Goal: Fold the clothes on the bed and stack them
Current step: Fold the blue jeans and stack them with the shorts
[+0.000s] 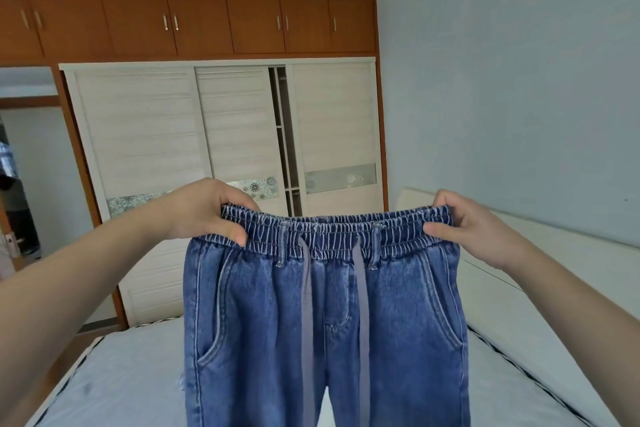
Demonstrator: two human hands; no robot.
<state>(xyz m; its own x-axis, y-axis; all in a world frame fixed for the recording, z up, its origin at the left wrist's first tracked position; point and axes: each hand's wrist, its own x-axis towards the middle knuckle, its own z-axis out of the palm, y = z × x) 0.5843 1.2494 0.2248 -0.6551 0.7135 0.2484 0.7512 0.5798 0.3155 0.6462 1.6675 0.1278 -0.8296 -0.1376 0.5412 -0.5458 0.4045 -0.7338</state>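
Observation:
A pair of blue jeans (398, 333) with an elastic waistband and two grey drawstrings hangs upright in front of me, front side facing me. My left hand (204, 210) pinches the left end of the waistband, thumb in front and fingers behind. At the right end, my right hand (474, 230) pinches the waistband the same way. The legs drop past the bottom of the frame above the bed (131, 378), which has a pale blue-grey cover.
A large wardrobe (221, 135) with pale sliding doors and brown upper cabinets stands beyond the foot of the bed. A white headboard or ledge (554, 274) runs along the right wall. An open doorway (24, 184) is at the far left.

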